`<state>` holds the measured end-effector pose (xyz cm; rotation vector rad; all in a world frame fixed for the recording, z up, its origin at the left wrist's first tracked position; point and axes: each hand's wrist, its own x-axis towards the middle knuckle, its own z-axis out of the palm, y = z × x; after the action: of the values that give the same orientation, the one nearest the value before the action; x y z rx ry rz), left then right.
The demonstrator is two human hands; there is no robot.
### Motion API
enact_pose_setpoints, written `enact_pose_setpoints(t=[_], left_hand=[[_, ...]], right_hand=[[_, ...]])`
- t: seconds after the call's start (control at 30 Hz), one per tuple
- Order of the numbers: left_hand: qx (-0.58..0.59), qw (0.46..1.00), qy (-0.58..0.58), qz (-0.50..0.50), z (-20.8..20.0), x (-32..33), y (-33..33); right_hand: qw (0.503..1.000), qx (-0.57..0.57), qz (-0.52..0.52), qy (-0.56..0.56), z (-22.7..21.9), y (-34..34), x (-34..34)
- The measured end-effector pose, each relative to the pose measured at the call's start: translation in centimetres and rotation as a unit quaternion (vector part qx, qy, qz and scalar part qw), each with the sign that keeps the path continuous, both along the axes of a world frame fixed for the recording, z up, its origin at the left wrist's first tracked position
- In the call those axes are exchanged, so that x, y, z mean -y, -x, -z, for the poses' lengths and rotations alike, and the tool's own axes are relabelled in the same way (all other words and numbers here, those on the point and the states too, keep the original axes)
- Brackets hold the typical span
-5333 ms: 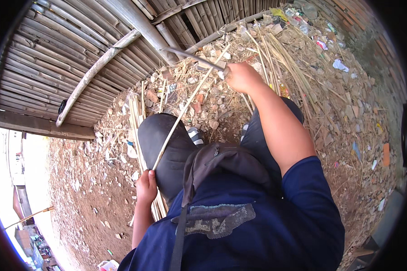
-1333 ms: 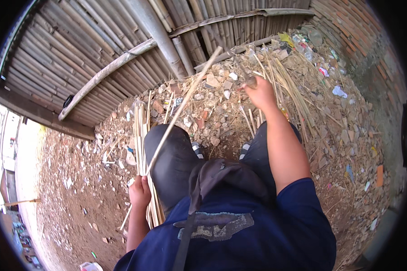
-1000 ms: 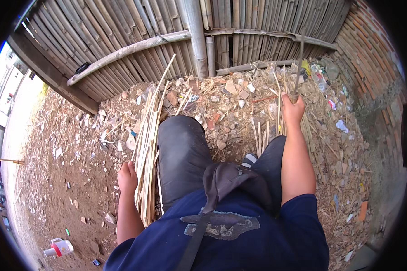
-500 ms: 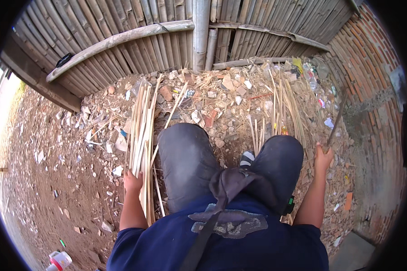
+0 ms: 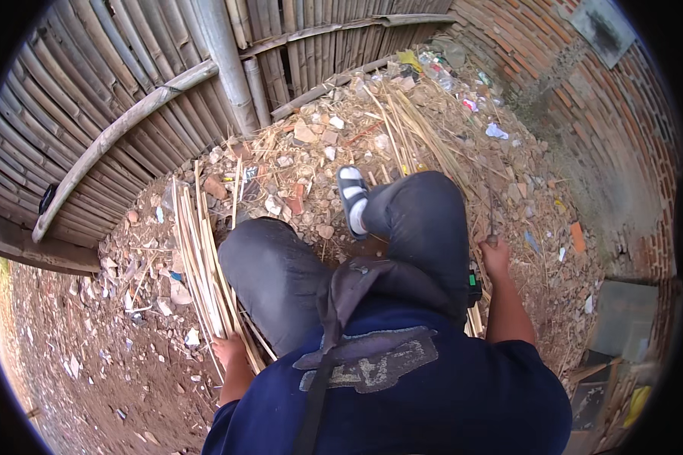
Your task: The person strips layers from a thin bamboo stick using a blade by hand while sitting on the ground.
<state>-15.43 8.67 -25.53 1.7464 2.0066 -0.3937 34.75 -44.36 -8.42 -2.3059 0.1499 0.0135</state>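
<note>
At the lower left, my left hand (image 5: 230,350) is closed around the near end of some pale split bamboo strips (image 5: 205,262), which lie in a long bundle beside my left knee. Part of its grip is hidden among the strips. My right hand (image 5: 495,258) is low beside my right thigh, wrapped round the brown handle of a long, thin, dark knife-like tool (image 5: 492,201). The tool points away from me over the ground and blends into it, so its exact shape is hard to tell.
More bamboo strips (image 5: 425,129) lie beyond my right knee. A bamboo wall (image 5: 144,129) stands ahead and left; a brick wall (image 5: 607,144) rises on the right. Stones and litter cover the ground. A grey panel (image 5: 622,318) leans at the lower right. My sandalled foot (image 5: 351,199) is between.
The view has swung to the right. My right hand has drawn in closer to my thigh with the tool, and my right foot shows more fully. The left hand stays at the strips.
</note>
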Motion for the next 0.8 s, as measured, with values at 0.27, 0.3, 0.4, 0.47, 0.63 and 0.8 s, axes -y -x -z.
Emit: enact_pose_setpoints(t=[0.27, 0.3, 0.4, 0.47, 0.63, 0.8], left_hand=[[-0.014, 0.964, -0.259, 0.063, 3.8, 8.6, 3.1], [-0.014, 0.943, -0.322, 0.086, 3.2, 9.7, 2.9], [0.033, 0.964, -0.26, 0.052, 1.6, 11.2, 3.4], [0.065, 0.98, -0.185, 0.017, 0.5, 11.1, 3.4], [0.124, 0.989, -0.081, -0.027, -2.8, 10.5, 2.9], [0.178, 0.981, -0.005, -0.078, -5.9, 9.8, 2.6]], right_hand=[[0.99, 0.014, -0.098, 0.102, 5.3, -0.5, -1.6], [0.991, -0.023, -0.083, 0.098, 6.8, -0.1, -0.7], [0.989, -0.094, -0.079, 0.087, 10.4, 0.0, 0.2], [0.986, -0.103, -0.099, 0.083, 11.7, 0.4, 0.9], [0.977, -0.132, -0.112, 0.127, 17.5, 0.2, 2.9], [0.968, -0.183, -0.099, 0.142, 17.7, -1.1, 1.1]])
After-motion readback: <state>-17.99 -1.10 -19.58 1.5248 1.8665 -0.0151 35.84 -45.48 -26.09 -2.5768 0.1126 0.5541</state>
